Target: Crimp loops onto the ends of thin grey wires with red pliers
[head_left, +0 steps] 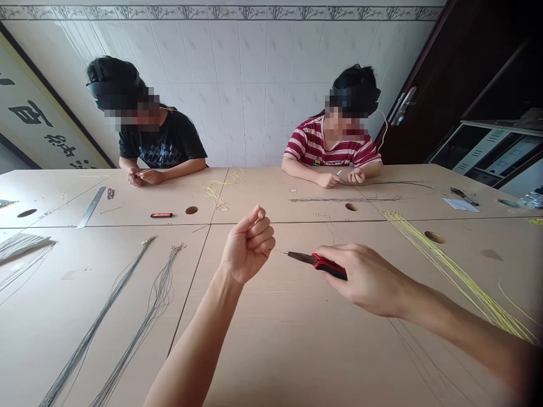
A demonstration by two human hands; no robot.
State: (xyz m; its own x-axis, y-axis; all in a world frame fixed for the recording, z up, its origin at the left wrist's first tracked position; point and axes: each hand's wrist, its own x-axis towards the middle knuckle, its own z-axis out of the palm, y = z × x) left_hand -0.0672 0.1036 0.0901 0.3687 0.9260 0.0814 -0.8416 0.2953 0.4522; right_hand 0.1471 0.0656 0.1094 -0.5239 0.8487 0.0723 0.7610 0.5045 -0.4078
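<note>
Above the middle of the table, my left hand (251, 244) is closed, thumb pressed to the curled fingers, around a thin wire. A short stretch of the wire (280, 251) runs from the hand to the tip of the pliers. My right hand (365, 277) is wrapped round the red and black handles of the pliers (328, 265). Their dark jaws point left at the left hand, a small gap away. Most of the wire is hidden in my left hand.
Two grey wire bundles (112, 299) lie at the left, and a yellow wire bundle (458, 268) at the right. Across the table, a person in black (165, 138) and a person in stripes (335, 141) work. A steel ruler (91, 207) and red marker (162, 215) lie far left.
</note>
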